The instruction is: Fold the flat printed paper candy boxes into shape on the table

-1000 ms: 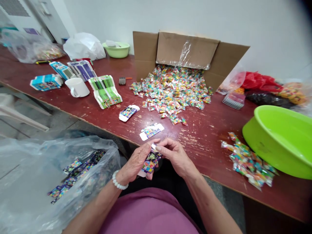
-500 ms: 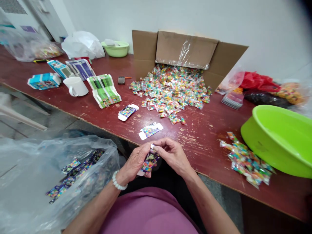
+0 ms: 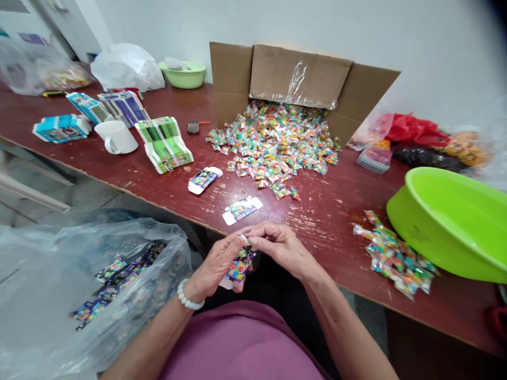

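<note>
Beside the desk [image 3: 317,221], left hand [image 3: 214,261] grasps a printed carton [image 3: 238,268]; right hand [image 3: 279,245] pinches its flap [image 3: 244,240]; print unreadable.

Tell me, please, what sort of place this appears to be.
Probably a small packing workroom, judging by the open cardboard box with many small clear packets heaped at its mouth, the small printed carton in the left hand, and the large plastic bag containing similar-looking packs.

Hands [image 3: 216,262] partly cover box [image 3: 238,268]; basin [image 3: 420,229] cut off
</note>
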`<state>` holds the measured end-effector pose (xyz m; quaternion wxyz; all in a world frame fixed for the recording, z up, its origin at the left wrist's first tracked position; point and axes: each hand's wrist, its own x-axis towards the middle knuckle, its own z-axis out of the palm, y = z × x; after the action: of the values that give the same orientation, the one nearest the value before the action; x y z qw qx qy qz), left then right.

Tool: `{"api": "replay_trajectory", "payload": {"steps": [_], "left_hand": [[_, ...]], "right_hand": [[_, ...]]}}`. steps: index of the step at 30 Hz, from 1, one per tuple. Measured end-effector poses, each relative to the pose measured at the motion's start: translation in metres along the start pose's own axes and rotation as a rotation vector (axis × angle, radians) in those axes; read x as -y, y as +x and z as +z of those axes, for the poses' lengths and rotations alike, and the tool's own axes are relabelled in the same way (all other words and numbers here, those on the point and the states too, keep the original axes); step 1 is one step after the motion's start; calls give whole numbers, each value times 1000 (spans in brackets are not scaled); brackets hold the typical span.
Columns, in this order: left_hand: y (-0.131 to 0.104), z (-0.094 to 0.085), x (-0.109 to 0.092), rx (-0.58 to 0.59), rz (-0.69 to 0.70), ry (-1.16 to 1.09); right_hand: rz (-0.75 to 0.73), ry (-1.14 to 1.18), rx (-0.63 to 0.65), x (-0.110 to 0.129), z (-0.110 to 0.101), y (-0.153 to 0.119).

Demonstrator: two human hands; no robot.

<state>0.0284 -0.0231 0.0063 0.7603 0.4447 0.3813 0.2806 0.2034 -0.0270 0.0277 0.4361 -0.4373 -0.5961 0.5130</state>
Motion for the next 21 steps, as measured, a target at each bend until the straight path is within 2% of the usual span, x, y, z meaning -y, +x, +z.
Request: {"api": "replay_trajectory", "payload": {"steps": [2, 6, 10, 13, 15, 17, 18, 20, 21], "left_hand": [[1, 1, 0, -10, -7, -31], [4, 5, 2, -17, -15, -135], [6, 4, 2, 23, -28, -229], [7, -3, -1, 39, 21, -167], [7, -10, -2, 51, 37, -79], [6, -17, -1, 49, 22, 5], [4, -20, 1, 38, 1, 38], [-2, -24, 8, 9, -51, 68], [-5, -26, 13, 3, -81, 63]], "right_hand": [[-58, 5, -30, -4, 4, -4], [-130, -134, -146, -21, 14, -13], [-72, -117, -174, -28, 18, -13], [7, 6, -164, -27, 12, -6], [41, 49, -73, -27, -1, 2], [53, -52, -81, -30, -25, 16], [54, -154, -165, -34, -40, 24], [52, -479, -462, -44, -74, 41], [64, -543, -543, -50, -90, 49]]}}
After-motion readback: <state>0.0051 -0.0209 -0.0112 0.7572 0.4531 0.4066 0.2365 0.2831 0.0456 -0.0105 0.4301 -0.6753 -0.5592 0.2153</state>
